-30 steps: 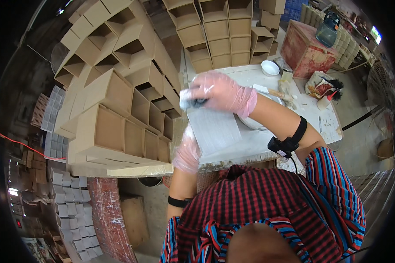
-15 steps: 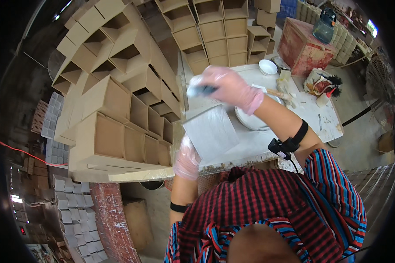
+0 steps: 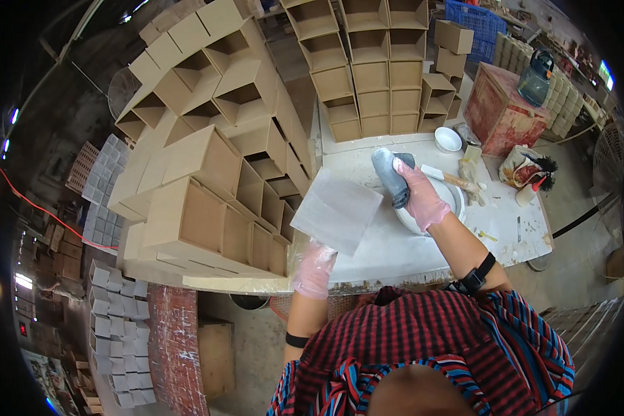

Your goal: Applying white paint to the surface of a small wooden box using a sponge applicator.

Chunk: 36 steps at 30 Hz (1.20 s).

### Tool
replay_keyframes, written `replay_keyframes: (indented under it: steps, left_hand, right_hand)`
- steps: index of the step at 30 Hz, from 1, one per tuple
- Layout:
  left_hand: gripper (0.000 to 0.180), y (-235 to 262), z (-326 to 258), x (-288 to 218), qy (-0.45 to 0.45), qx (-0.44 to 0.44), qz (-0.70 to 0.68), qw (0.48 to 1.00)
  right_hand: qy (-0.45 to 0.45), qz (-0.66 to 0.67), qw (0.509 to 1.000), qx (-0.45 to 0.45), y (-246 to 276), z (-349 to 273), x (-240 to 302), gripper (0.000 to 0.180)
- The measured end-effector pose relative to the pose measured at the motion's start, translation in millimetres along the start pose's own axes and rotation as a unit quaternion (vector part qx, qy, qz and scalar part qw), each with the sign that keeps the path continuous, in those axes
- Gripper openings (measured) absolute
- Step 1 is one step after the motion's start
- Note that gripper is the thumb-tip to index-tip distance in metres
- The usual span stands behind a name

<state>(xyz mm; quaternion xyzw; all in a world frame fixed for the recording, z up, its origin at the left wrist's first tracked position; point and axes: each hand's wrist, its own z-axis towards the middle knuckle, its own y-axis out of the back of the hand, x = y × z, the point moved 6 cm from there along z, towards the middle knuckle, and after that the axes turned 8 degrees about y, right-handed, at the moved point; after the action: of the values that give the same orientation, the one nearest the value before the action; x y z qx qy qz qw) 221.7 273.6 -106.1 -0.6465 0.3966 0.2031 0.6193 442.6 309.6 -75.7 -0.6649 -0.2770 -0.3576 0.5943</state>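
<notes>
My left hand (image 3: 315,269), in a thin clear pinkish glove, holds up a square box (image 3: 338,210) coated greyish white, one flat face turned up. Its fingers are mostly hidden under the box. Just right of the box, my right hand (image 3: 425,195), gloved the same way, is closed round a rolled grey-blue cloth or sponge (image 3: 391,179) with white smears; I cannot tell which. The roll is apart from the box. Partly covered by my right hand and forearm, a round white tub (image 3: 456,199) stands on the white table (image 3: 388,260). A flat brush (image 3: 445,176) lies at the tub's far rim.
Bare brown boxes (image 3: 208,163) are stacked high on the left, with another stack (image 3: 371,90) at the back. A small white bowl (image 3: 448,139), a red-stained crate (image 3: 504,111) carrying a water jug (image 3: 536,78), and a bottle (image 3: 528,194) stand right. Grey-white boxes (image 3: 120,333) sit lower left.
My right hand, blurred beyond the box before, has come right and nearer with the grey-blue roll, beside the tub. The box in my left hand has tilted. The whole view has shifted.
</notes>
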Motion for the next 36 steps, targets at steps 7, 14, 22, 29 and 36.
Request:
replay_keyframes:
  steps: [7,14,22,29,36]
  left_hand:
    - [0.044,12,14,-26,0.031,0.026,-0.254,0.966]
    - [0.042,23,18,-11,0.031,0.084,-0.223,0.971]
    - [0.041,-4,22,-16,0.028,0.072,-0.192,0.978]
    - [0.045,1,27,-7,0.065,0.15,-0.246,0.955]
    - [0.039,-21,17,-26,-0.024,0.144,0.071,0.987]
  right_hand:
    - [-0.017,0.041,0.999,-0.009,-1,-9,2,0.051]
    - [0.004,-0.027,0.997,0.078,-20,-16,19,0.053]
    - [0.006,-0.026,0.994,0.101,-13,-10,23,0.048]
    - [0.094,-0.152,0.97,0.163,-37,-18,44,0.039]
    - [0.432,-0.555,0.539,0.464,-104,-75,55,0.047]
